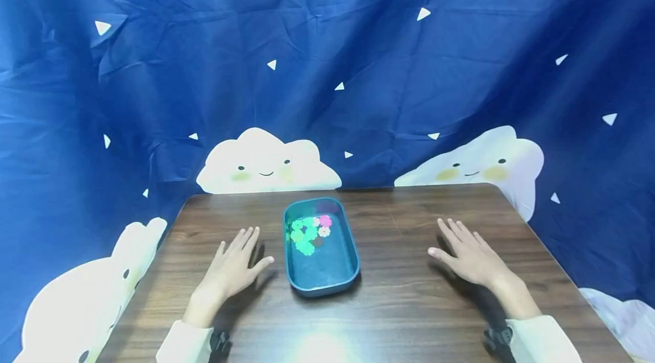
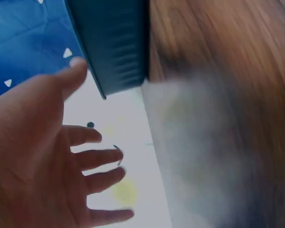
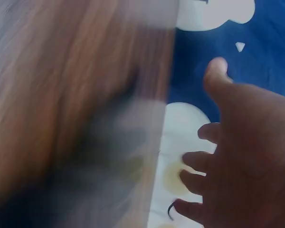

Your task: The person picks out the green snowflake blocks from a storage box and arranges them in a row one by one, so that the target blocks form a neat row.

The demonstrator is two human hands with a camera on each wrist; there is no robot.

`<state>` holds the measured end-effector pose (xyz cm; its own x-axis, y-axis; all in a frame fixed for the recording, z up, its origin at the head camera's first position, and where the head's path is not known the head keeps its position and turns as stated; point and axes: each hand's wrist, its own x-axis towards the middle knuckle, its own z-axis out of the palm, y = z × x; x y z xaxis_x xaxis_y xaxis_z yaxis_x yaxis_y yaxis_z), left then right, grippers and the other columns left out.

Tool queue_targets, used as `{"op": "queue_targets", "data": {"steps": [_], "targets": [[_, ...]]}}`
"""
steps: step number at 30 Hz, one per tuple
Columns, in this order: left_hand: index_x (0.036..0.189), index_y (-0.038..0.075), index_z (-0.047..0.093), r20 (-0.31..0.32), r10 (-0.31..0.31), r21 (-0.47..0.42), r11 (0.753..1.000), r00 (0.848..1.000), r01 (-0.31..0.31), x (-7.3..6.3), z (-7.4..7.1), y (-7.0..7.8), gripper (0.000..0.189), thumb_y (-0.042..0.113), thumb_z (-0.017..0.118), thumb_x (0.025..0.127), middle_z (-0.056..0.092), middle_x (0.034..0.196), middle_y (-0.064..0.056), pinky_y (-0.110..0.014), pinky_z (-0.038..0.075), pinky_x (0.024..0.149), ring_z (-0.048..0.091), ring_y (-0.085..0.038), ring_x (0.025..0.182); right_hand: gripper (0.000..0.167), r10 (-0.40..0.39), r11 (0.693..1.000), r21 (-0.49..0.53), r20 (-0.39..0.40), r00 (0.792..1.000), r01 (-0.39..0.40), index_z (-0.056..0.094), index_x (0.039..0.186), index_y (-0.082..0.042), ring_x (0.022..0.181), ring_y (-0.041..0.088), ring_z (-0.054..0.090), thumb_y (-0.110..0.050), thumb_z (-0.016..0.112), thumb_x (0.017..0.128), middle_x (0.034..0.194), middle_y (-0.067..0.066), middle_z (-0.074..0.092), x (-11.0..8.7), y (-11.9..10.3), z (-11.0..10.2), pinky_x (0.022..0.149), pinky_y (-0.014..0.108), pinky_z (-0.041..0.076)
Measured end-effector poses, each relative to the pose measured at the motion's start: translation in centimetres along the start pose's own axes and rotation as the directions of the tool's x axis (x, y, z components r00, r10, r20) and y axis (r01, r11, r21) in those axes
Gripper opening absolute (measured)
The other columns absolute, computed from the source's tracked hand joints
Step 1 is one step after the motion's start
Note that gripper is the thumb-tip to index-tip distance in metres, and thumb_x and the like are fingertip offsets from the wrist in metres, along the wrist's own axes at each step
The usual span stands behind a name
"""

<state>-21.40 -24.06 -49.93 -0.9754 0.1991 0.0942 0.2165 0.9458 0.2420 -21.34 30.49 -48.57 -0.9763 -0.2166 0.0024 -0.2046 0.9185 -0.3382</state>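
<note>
A blue tray lies on the brown wooden surface, its long axis running away from the person and leaning slightly to the left at the far end. Small green, pink and white flower-shaped pieces sit bunched in its far half; the near half shows bare tray floor.

The tray lies between the two hands. The left hand is just beside the tray's left wall, its thumb pointing toward it without touching. The right hand is well apart from the tray on the other side.

Both hands lie palm down on the surface with fingers straight and spread, holding nothing, fingertips pointing away from the person. Pale sleeves cover the wrists. Both wrist views are blurred but show the same spread fingers.
</note>
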Motion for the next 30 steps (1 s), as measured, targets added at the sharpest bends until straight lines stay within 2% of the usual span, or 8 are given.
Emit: {"op": "queue_targets", "data": {"steps": [3,5,8,12,16,19,26,30], "targets": [[0.157,0.005,0.051,-0.086,0.038,-0.009,0.999,0.996,-0.039,0.1,-0.1,0.7,0.069,0.048,0.063,0.105,0.06,0.154,-0.021,-0.066,0.046,0.116,0.058,-0.042,0.142,0.084,-0.034,0.999,-0.012,-0.063,0.997,0.033,0.042,0.162,-0.001,0.147,0.054,0.046,-0.062,0.053,0.106,0.16,0.028,0.049,0.7,-1.2,-0.4,0.115,0.074,0.04],[0.147,0.005,0.063,-0.159,0.073,-0.014,0.997,0.985,-0.076,0.2,-0.2,1.4,0.054,0.039,0.065,0.106,0.071,0.14,-0.019,-0.061,0.056,0.105,0.069,-0.04,0.128,0.076,-0.062,0.998,-0.032,-0.108,0.992,0.059,0.052,0.156,-0.003,0.138,0.051,0.057,-0.059,0.057,0.106,0.151,0.026,0.06,1.2,-2.1,-0.6,0.108,0.071,0.048],[0.135,0.007,0.073,-0.25,0.126,-0.005,0.991,0.96,-0.131,0.2,-0.2,2.6,0.037,0.029,0.063,0.107,0.077,0.126,-0.014,-0.057,0.062,0.095,0.075,-0.035,0.116,0.059,-0.11,0.993,-0.056,-0.169,0.979,0.102,0.065,0.146,-0.007,0.124,0.043,0.069,-0.05,0.063,0.105,0.138,0.02,0.071,1.9,-3.6,-0.8,0.1,0.066,0.055],[0.135,0.006,0.073,-0.295,0.155,0.001,0.987,0.943,-0.162,0.1,0.2,4.0,0.034,0.025,0.059,0.109,0.077,0.127,-0.013,-0.055,0.062,0.097,0.075,-0.033,0.118,0.041,-0.168,0.986,-0.048,-0.23,0.958,0.161,0.074,0.134,-0.011,0.102,0.027,0.076,-0.039,0.069,0.103,0.119,0.007,0.08,3.2,-5.9,-0.7,0.088,0.058,0.06],[0.144,0.002,0.066,-0.289,0.182,-0.002,0.982,0.94,-0.191,0.1,0.8,5.2,0.041,0.025,0.058,0.11,0.07,0.143,-0.017,-0.054,0.056,0.109,0.068,-0.034,0.132,0.031,-0.214,0.977,-0.033,-0.259,0.942,0.212,0.077,0.127,-0.016,0.089,0.015,0.074,-0.035,0.071,0.102,0.105,-0.003,0.08,4.5,-8.2,-0.2,0.078,0.05,0.062],[0.15,-0.002,0.058,-0.259,0.216,0.008,0.975,0.942,-0.221,0.0,1.4,5.8,0.048,0.026,0.057,0.111,0.06,0.154,-0.02,-0.052,0.048,0.119,0.059,-0.036,0.143,0.026,-0.248,0.968,-0.027,-0.266,0.932,0.25,0.08,0.121,-0.018,0.085,0.012,0.073,-0.033,0.071,0.102,0.1,-0.006,0.079,5.4,-9.9,0.1,0.075,0.044,0.061],[0.159,-0.005,0.044,-0.111,0.192,-0.022,0.98,0.975,-0.196,-0.1,2.4,6.7,0.062,0.034,0.053,0.113,0.039,0.17,-0.022,-0.051,0.036,0.128,0.038,-0.037,0.159,0.016,-0.348,0.936,-0.053,-0.263,0.9,0.347,0.081,0.11,-0.019,0.083,0.011,0.072,-0.028,0.074,0.099,0.096,-0.008,0.078,7.4,-13.7,0.0,0.073,0.039,0.06],[0.162,-0.005,0.039,-0.058,0.169,-0.035,0.985,0.984,-0.171,-0.2,2.7,6.9,0.065,0.036,0.051,0.113,0.031,0.174,-0.02,-0.052,0.033,0.13,0.03,-0.037,0.162,0.014,-0.392,0.92,-0.08,-0.23,0.891,0.384,0.081,0.108,-0.022,0.088,0.013,0.074,-0.028,0.074,0.099,0.1,-0.008,0.08,8.5,-15.7,-0.2,0.077,0.042,0.061]]}}
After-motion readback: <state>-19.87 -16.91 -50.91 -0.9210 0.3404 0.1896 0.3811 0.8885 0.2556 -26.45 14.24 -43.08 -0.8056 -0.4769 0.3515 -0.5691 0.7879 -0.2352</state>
